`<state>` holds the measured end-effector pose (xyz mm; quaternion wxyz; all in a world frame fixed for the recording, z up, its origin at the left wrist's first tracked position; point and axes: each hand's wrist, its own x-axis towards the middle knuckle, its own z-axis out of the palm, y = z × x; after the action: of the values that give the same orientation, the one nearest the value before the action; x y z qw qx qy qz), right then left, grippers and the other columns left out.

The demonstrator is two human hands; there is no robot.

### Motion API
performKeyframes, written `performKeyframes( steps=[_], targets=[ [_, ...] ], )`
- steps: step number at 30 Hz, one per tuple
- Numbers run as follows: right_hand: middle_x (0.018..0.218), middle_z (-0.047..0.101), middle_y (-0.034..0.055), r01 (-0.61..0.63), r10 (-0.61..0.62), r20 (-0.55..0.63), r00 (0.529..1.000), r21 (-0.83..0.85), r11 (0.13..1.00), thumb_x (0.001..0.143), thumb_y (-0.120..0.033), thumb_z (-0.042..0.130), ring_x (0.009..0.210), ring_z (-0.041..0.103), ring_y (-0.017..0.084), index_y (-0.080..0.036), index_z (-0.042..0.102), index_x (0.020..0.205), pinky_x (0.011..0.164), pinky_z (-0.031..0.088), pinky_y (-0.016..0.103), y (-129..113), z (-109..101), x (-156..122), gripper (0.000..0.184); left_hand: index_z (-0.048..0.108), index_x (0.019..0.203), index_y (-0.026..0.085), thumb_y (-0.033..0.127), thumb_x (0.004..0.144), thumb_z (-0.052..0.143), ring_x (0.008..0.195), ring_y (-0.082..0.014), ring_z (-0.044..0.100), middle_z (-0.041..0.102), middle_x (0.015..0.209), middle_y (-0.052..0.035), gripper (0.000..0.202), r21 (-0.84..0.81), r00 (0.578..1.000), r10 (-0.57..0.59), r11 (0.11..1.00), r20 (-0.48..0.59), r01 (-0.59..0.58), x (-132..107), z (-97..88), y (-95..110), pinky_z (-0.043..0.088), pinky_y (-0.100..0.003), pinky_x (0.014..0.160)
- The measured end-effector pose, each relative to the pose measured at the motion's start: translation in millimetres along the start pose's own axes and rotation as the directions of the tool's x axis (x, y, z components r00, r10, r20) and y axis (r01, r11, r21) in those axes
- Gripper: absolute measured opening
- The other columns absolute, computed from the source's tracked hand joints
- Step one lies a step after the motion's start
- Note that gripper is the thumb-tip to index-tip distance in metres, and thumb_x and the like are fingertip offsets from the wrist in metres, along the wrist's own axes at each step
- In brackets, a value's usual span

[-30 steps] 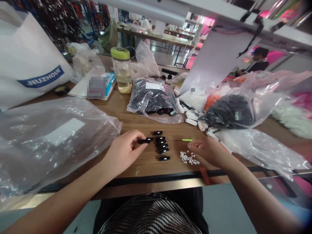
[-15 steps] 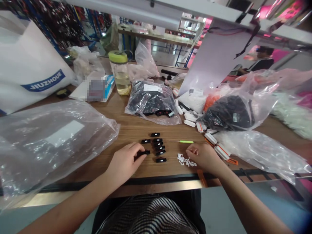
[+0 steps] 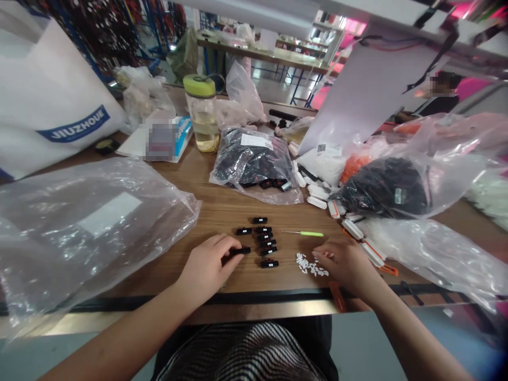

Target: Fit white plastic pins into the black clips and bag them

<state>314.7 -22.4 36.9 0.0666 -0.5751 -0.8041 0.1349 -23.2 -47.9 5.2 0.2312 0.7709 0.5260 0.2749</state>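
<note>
Pinched between the thumb and fingers of my left hand [image 3: 210,267] is a black plastic connector housing [image 3: 245,250], held low over the table. Just right of it, several similar black housings [image 3: 267,244] with white dots lie in a rough column; another housing [image 3: 244,231] lies to the left of the column. A loose pile of tiny white plastic pieces [image 3: 307,265] is spread near my right hand [image 3: 346,263]. That hand is closed at the pile's right edge, fingers curled and the thumb against them; what they hold, if anything, is hidden. A thin pick with a green handle [image 3: 311,234] lies beyond the pile.
A clear bag of black parts [image 3: 254,159] and a lidded water bottle [image 3: 202,121] stand behind. Flat clear plastic [image 3: 95,211] covers the left side. White and orange parts [image 3: 367,243] and filled bags [image 3: 392,185] crowd the right. A person [image 3: 440,95] sits far right.
The view has shifted slightly, so the table and its things appear a little farther right. My left hand keeps its grip on the housing; my right hand stays by the white pieces.
</note>
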Motion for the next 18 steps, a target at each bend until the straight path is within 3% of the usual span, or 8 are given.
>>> performKeyframes(
  steps=[2, 5, 9, 13, 18],
  targets=[
    [0.063, 0.066, 0.0021, -0.025, 0.025, 0.001, 1.000, -0.030, 0.999, 0.086, -0.027, 0.055, 0.062, 0.060, 0.018, -0.021, 0.065, 0.061, 0.063, 0.040, 0.030, -2, 0, 1, 0.027, 0.061, 0.093, 0.021, 0.019, 0.089, 0.062, 0.076, -0.0165, 0.060, 0.063, 0.084, 0.0004, 0.005, -0.006, 1.000, -0.005, 1.000, -0.006, 0.004, -1, 0.3, 0, 0.049, -0.031, 0.071],
    [0.068, 0.069, 0.0012, -0.024, 0.025, -0.018, 1.000, 0.088, 0.996, 0.087, -0.028, 0.057, 0.064, 0.062, 0.018, -0.022, 0.069, 0.069, 0.064, 0.041, 0.030, -18, -3, 9, 0.023, 0.061, 0.093, 0.021, 0.016, 0.088, 0.062, 0.076, -0.0168, 0.060, 0.063, 0.083, 0.0003, 0.007, -0.016, 1.000, -0.022, 1.000, -0.002, 0.022, -1, 0.3, 1, 0.049, -0.031, 0.072],
    [0.082, 0.072, 0.0029, 0.191, -0.174, -0.089, 0.981, 0.252, 0.949, 0.092, -0.030, 0.058, 0.080, 0.064, 0.018, -0.022, 0.072, 0.082, 0.081, 0.042, 0.033, -66, -4, 33, 0.019, 0.062, 0.092, 0.021, 0.016, 0.087, 0.064, 0.074, -0.0162, 0.059, 0.062, 0.081, 0.0013, 0.008, -0.036, 0.999, -0.051, 0.998, 0.005, 0.051, -1, 0.1, 2, 0.048, -0.031, 0.071],
    [0.076, 0.067, 0.0008, 0.373, -0.374, -0.047, 0.926, 0.249, 0.894, 0.092, -0.022, 0.059, 0.077, 0.060, 0.016, -0.019, 0.068, 0.081, 0.080, 0.038, 0.034, -112, 8, 54, 0.015, 0.062, 0.091, 0.021, 0.015, 0.086, 0.065, 0.074, -0.0157, 0.060, 0.063, 0.082, 0.0017, 0.009, -0.052, 0.999, -0.043, 0.998, -0.008, 0.043, -1, 0.6, 2, 0.048, -0.030, 0.070],
    [0.078, 0.066, 0.0010, 0.413, -0.421, -0.015, 0.907, 0.233, 0.880, 0.091, -0.019, 0.061, 0.080, 0.060, 0.017, -0.018, 0.066, 0.081, 0.082, 0.036, 0.034, -126, 25, 64, 0.011, 0.061, 0.090, 0.022, 0.015, 0.086, 0.065, 0.074, -0.0164, 0.060, 0.063, 0.082, 0.0012, 0.009, -0.047, 0.998, -0.062, 0.997, 0.001, 0.062, 0, 0.0, 3, 0.047, -0.029, 0.068]
  ],
)
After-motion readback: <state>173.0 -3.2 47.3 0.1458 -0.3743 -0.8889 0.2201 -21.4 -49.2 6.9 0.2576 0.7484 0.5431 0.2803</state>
